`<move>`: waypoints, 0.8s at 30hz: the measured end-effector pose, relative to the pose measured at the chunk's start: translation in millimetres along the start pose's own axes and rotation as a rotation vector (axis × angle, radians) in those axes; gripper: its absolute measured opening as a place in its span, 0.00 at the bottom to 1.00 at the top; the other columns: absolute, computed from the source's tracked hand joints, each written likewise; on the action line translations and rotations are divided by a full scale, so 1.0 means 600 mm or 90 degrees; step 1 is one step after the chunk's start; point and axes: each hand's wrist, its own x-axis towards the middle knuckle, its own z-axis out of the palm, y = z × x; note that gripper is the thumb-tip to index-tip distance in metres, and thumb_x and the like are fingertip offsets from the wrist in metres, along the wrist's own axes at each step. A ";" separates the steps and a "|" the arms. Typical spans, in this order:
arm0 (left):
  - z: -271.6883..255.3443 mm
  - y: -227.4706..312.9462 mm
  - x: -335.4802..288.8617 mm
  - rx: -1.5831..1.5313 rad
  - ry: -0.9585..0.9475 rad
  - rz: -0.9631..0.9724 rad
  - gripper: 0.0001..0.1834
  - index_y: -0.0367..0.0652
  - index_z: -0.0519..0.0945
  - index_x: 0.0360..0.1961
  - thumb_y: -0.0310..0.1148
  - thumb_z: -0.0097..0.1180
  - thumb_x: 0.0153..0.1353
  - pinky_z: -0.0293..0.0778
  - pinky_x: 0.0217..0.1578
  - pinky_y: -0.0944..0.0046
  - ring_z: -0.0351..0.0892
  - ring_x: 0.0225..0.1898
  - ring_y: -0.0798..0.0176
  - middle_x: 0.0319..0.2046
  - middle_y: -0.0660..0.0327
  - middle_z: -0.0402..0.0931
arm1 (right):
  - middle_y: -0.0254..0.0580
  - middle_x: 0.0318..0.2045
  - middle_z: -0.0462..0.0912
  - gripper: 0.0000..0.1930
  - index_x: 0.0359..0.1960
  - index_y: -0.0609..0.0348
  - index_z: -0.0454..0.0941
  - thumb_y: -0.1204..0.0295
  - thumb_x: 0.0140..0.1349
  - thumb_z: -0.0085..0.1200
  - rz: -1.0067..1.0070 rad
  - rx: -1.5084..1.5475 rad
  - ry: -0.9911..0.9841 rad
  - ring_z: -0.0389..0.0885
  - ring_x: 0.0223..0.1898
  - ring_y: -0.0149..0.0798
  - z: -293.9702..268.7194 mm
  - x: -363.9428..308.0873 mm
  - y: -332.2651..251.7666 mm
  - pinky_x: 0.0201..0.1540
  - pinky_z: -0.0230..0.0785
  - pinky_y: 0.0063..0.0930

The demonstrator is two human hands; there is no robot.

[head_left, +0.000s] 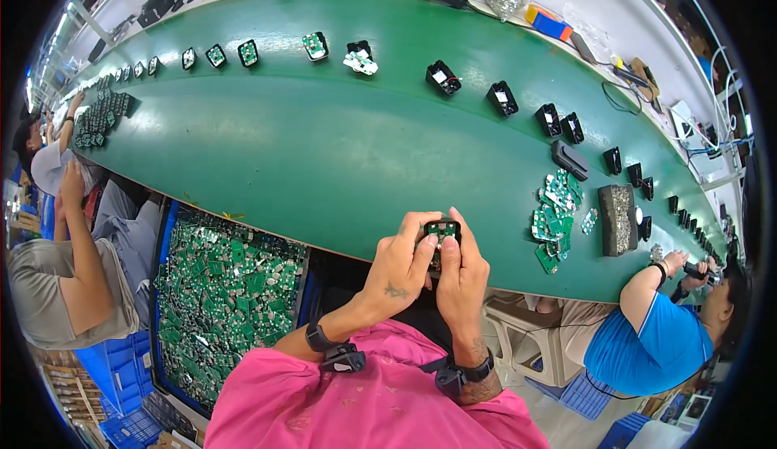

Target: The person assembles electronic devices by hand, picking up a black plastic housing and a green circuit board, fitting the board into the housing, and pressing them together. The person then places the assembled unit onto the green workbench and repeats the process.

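Observation:
Close in front of me, above the green table's near edge, a small black plastic case (441, 226) is held between both hands. A green circuit board with pale parts shows inside it. My left hand (396, 267) wraps the case's left side, and my right hand (463, 275) closes round its right side. Both thumbs press down on the board, tips close together. Fingers cover the sides of the case. To the right of my hands, a loose heap of green circuit boards (557, 214) lies on the table.
Black cases with boards (248, 53) run along the far left; open black cases (503, 98) line the right. A worn dark block (618, 221) stands beyond the board heap. At my left is a blue-rimmed bin of boards (159, 287). Co-workers sit left and right (647, 331).

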 end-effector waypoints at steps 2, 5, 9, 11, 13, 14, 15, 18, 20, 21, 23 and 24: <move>-0.001 0.006 0.000 0.012 0.021 0.011 0.15 0.34 0.70 0.58 0.25 0.46 0.73 0.73 0.18 0.68 0.78 0.17 0.70 0.30 0.54 0.81 | 0.44 0.25 0.79 0.20 0.63 0.64 0.73 0.70 0.73 0.46 -0.044 0.001 0.011 0.75 0.23 0.32 0.005 0.005 0.004 0.29 0.70 0.30; -0.007 -0.019 0.008 0.053 0.056 0.056 0.15 0.35 0.70 0.57 0.25 0.47 0.72 0.74 0.19 0.67 0.80 0.21 0.68 0.31 0.54 0.82 | 0.44 0.29 0.82 0.19 0.61 0.64 0.76 0.71 0.71 0.49 0.006 0.032 0.018 0.74 0.25 0.27 0.018 0.009 0.008 0.30 0.71 0.28; -0.067 -0.035 0.056 0.202 0.078 0.176 0.14 0.38 0.74 0.56 0.27 0.48 0.71 0.75 0.20 0.65 0.80 0.21 0.66 0.33 0.55 0.83 | 0.45 0.30 0.83 0.20 0.63 0.63 0.74 0.71 0.72 0.49 -0.025 0.057 -0.029 0.76 0.26 0.28 0.056 0.048 0.019 0.31 0.72 0.29; -0.118 -0.014 0.103 0.168 0.134 0.133 0.15 0.40 0.75 0.55 0.28 0.47 0.69 0.75 0.20 0.66 0.80 0.20 0.67 0.31 0.57 0.82 | 0.44 0.28 0.81 0.20 0.62 0.65 0.74 0.69 0.71 0.51 0.035 0.032 -0.085 0.78 0.25 0.33 0.056 0.060 0.017 0.31 0.72 0.29; -0.237 -0.017 0.183 0.215 0.237 0.089 0.15 0.39 0.76 0.54 0.28 0.47 0.69 0.75 0.18 0.64 0.80 0.18 0.66 0.30 0.55 0.81 | 0.37 0.23 0.79 0.17 0.56 0.68 0.77 0.71 0.69 0.53 -0.005 -0.002 -0.069 0.73 0.21 0.28 0.062 0.066 0.023 0.28 0.69 0.24; -0.302 -0.025 0.228 0.256 0.291 0.096 0.15 0.39 0.76 0.54 0.28 0.46 0.69 0.74 0.17 0.63 0.79 0.16 0.63 0.30 0.54 0.81 | 0.37 0.23 0.79 0.17 0.56 0.68 0.77 0.71 0.69 0.53 -0.016 0.002 -0.071 0.73 0.21 0.28 0.064 0.063 0.040 0.28 0.69 0.24; -0.375 -0.058 0.284 0.354 0.333 0.133 0.15 0.40 0.76 0.54 0.28 0.46 0.68 0.74 0.17 0.62 0.79 0.15 0.61 0.31 0.53 0.81 | 0.38 0.23 0.79 0.16 0.54 0.67 0.78 0.72 0.68 0.55 -0.023 -0.028 -0.045 0.73 0.21 0.28 0.067 0.057 0.063 0.28 0.68 0.24; -0.472 -0.077 0.410 0.385 0.388 0.045 0.14 0.43 0.77 0.53 0.28 0.48 0.69 0.79 0.27 0.51 0.82 0.18 0.53 0.30 0.45 0.82 | 0.41 0.23 0.80 0.12 0.48 0.66 0.81 0.73 0.66 0.58 -0.063 -0.089 -0.037 0.75 0.20 0.32 0.075 0.055 0.069 0.26 0.69 0.27; -0.531 -0.118 0.459 0.505 0.415 0.065 0.17 0.45 0.77 0.57 0.28 0.49 0.67 0.79 0.37 0.45 0.85 0.26 0.46 0.29 0.44 0.82 | 0.44 0.23 0.80 0.10 0.45 0.66 0.81 0.74 0.65 0.59 -0.099 -0.115 -0.067 0.76 0.20 0.35 0.079 0.052 0.060 0.26 0.69 0.29; -0.526 -0.122 0.476 0.591 0.413 0.029 0.22 0.43 0.74 0.61 0.28 0.49 0.66 0.77 0.45 0.42 0.84 0.40 0.39 0.40 0.41 0.82 | 0.44 0.23 0.81 0.09 0.43 0.65 0.82 0.74 0.64 0.59 -0.086 -0.112 -0.063 0.77 0.20 0.36 0.074 0.054 0.061 0.25 0.69 0.29; -0.537 -0.127 0.484 0.679 0.427 0.080 0.25 0.41 0.72 0.64 0.28 0.49 0.64 0.77 0.47 0.43 0.82 0.45 0.37 0.47 0.41 0.79 | 0.44 0.24 0.81 0.08 0.41 0.65 0.82 0.74 0.64 0.59 -0.075 -0.110 -0.061 0.77 0.20 0.36 0.073 0.058 0.064 0.25 0.70 0.29; -0.525 -0.117 0.485 0.767 0.434 0.133 0.28 0.40 0.69 0.66 0.27 0.49 0.63 0.77 0.48 0.44 0.80 0.50 0.36 0.55 0.40 0.76 | 0.44 0.24 0.81 0.07 0.41 0.65 0.82 0.74 0.64 0.59 -0.078 -0.095 -0.044 0.77 0.20 0.36 0.073 0.058 0.067 0.25 0.69 0.29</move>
